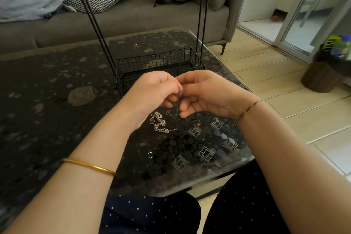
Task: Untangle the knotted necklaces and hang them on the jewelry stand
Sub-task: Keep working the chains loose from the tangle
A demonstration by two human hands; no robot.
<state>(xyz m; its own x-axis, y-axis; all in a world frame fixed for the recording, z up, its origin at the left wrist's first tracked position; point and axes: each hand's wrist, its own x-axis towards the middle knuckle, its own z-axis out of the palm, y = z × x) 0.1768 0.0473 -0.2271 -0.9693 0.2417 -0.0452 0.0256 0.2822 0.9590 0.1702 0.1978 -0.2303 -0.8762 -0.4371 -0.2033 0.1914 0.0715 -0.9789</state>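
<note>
Left hand (153,89) and right hand (207,95) pinch thin chain (177,109).

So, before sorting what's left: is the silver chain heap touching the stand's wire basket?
Apart. Head view: the silver chain heap lies on the table, well short of the wire basket.

Tangled silver necklaces (159,122) near black wire-basket stand (161,62)
</note>
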